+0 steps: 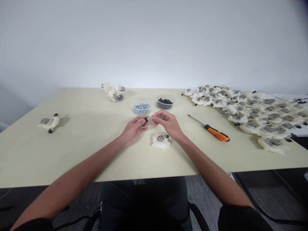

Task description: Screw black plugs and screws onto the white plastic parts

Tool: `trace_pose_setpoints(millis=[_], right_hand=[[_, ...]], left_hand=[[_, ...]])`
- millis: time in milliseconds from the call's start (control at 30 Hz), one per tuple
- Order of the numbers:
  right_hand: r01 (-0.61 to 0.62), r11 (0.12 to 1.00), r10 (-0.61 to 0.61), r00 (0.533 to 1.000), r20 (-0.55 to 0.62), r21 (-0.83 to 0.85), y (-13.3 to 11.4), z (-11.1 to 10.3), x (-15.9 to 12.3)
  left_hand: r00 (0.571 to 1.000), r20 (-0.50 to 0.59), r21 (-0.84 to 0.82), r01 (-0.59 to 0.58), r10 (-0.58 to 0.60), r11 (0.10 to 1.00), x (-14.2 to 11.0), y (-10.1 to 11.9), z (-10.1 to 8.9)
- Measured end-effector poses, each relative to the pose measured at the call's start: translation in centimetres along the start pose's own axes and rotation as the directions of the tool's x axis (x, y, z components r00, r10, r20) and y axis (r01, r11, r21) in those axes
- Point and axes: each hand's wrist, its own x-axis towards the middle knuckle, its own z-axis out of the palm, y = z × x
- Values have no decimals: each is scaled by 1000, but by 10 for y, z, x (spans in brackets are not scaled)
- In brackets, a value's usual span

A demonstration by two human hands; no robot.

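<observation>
My left hand point(133, 131) pinches a small black rubber-like part point(146, 120) between thumb and fingers, above the middle of the table. Close by on the right, my right hand point(167, 122) has its thumb and fingertips pressed together; anything between them is too small to make out. Below the two hands a white plastic housing with a round metal motor point(160, 138) lies on the table, a black piece at its upper right. Beyond the hands stand a clear tub of small silvery screws point(141, 110) and a tub of black parts point(165, 103).
An orange and black screwdriver point(216, 132) lies right of my hands. Many similar motor housings point(255, 110) cover the table's right side. One motor housing point(50, 122) sits alone at left; several stacked housings point(113, 92) stand at the back. A wall point(154, 45) rises behind.
</observation>
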Motion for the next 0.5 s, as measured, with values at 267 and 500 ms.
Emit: trace_pose_setpoints(millis=[267,500], right_hand=[[40,999,-40,999,27,15,11,5,-2],[56,998,-56,998,3,-7,15,5,-2]], left_hand=[[997,45,76,-64,61,995,-4,-1,4],[993,61,146,-108,100,983,-5,-1,2]])
